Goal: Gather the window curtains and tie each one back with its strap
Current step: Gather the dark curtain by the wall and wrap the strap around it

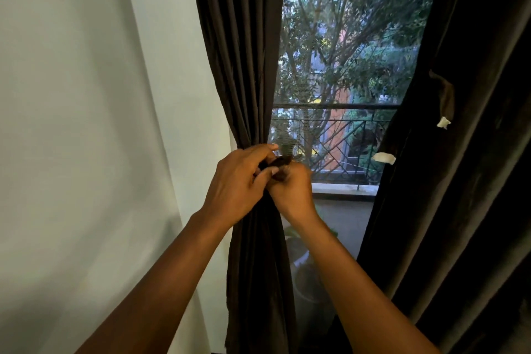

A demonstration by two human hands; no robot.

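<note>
The dark brown left curtain (238, 46) hangs gathered into a narrow bunch beside the window. At its waist a dark strap (280, 163) shows between my two hands. My left hand (238, 181) wraps around the bunch from the left and pinches the strap with thumb and fingers. My right hand (293, 192) grips the strap's other end from the right, fingers curled. Most of the strap is hidden by my hands. The right curtain (459, 181) hangs loose, with its own strap (444, 98) dangling from it, white patches at the ends.
A white wall (86, 123) fills the left side. The window (339, 66) shows trees, a balcony railing (339, 135) and a potted plant (304, 267) low behind the glass.
</note>
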